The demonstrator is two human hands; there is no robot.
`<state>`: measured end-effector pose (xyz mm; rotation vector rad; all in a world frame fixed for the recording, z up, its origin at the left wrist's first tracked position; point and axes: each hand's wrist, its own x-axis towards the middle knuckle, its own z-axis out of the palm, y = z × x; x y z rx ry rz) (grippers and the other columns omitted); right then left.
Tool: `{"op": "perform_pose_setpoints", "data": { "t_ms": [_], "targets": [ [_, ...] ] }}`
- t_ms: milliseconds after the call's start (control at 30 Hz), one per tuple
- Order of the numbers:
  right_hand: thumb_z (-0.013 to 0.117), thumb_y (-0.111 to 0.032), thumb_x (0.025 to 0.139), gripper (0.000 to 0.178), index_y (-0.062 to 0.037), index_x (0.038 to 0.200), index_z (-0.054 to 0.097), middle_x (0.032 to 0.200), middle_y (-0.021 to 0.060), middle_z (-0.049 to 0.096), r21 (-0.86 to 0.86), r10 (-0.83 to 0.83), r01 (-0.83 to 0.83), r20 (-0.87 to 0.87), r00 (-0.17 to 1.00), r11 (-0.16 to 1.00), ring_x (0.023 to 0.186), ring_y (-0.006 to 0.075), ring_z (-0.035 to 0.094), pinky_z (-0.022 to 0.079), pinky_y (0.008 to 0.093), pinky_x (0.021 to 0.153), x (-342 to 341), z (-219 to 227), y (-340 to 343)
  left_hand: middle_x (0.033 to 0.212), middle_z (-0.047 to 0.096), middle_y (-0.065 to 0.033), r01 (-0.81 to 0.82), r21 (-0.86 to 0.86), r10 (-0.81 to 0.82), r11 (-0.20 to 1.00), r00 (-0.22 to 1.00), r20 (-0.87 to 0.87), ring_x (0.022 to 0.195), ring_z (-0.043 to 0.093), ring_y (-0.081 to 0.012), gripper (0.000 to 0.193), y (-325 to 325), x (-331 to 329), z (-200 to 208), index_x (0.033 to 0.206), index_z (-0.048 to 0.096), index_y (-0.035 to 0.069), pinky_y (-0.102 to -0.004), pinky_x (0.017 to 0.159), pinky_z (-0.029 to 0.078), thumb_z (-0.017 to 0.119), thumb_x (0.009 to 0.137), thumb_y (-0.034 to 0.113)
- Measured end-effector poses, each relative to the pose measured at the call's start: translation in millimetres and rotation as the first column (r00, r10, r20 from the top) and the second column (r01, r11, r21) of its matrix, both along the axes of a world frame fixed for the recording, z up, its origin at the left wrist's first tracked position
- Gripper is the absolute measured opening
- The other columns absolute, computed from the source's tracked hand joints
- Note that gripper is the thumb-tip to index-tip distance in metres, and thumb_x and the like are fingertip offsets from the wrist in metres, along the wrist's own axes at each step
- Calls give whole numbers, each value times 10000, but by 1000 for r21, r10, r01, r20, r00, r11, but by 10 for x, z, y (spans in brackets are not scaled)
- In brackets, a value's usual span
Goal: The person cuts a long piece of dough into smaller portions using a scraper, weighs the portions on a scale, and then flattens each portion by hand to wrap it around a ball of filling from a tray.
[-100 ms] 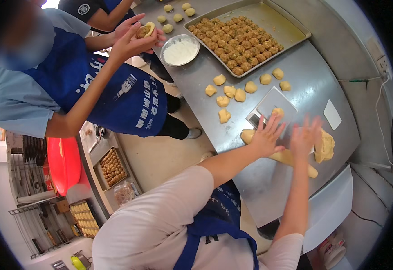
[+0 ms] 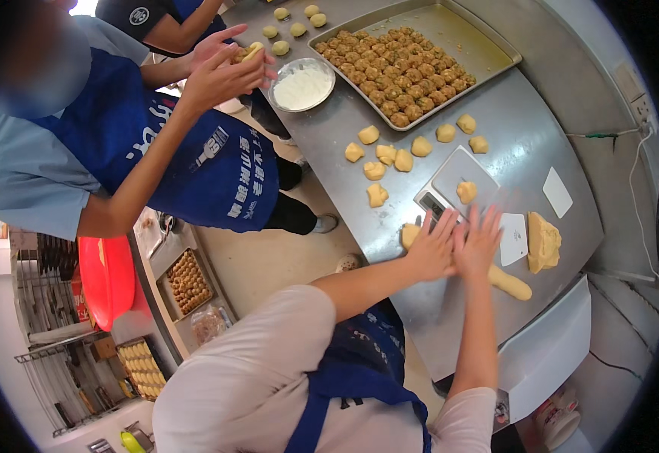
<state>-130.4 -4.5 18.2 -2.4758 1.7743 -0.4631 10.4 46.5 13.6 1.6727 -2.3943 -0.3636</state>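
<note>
Left hand (image 2: 431, 254) and right hand (image 2: 477, 248), fingers outstretched, grasping nothing, laid over dough roll (image 2: 512, 285), right of centre, scale (image 2: 454, 172) above, tray (image 2: 486, 47) upper right.

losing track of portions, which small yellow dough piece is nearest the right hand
The lone piece on the scale, just beyond the right hand; the other loose pieces lie farther off, directly on the metal table.

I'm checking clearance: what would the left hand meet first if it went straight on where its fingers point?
The left hand would probably meet the scale first, then perhaps the dough piece on it. Its fingertips appear close to the scale's near edge; their height is unclear.
</note>
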Motion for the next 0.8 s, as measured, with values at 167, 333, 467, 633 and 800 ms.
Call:
{"op": "perform_pose_setpoints", "data": {
  "t_ms": [167,333,467,633,800],
  "targets": [
    [606,-445,873,623,-177,1427,511,1553,199,331,137,-9,19,-69,998,990,1445,458,240,142,693,1119,-214,-160,1759,1600,223,-199,318,210,-301,924,947,-108,1495,167,-360,986,1227,828,399,1517,325,66,-660,1112,179,699,766,583],
    [574,-414,886,620,-208,1463,475,1599,168,262,57,-167,187,-254,953,981,1455,478,195,130,705,1117,-394,-293,1812,1607,236,-160,436,94,-436,895,900,-26,1484,174,-390,890,906,850,63,1536,327,210,-677,1097,209,666,804,585],
    [596,-438,878,717,-188,1517,389,1612,193,214,11,-301,309,-201,932,951,1466,465,172,133,681,1130,-511,93,497,1585,219,-256,97,-109,-103,989,993,-49,1480,143,-450,882,-305,476,81,1513,377,163,-717,1099,164,601,811,648],
    [680,-517,805,817,-168,1493,410,1550,203,325,41,-265,276,-167,950,960,1446,427,236,147,643,1145,-584,172,369,1583,228,-207,125,-112,-132,986,990,-58,1487,176,-362,891,-503,682,149,1482,402,126,-678,1124,145,700,772,573],
    [626,-485,834,736,-142,1462,453,1583,194,283,239,-244,242,-24,970,940,1456,439,212,114,663,1129,-1096,-109,1845,1515,393,-156,394,118,-401,912,915,44,1445,292,-356,886,382,916,267,1484,396,94,-671,1118,173,694,791,559]
  ]
}}
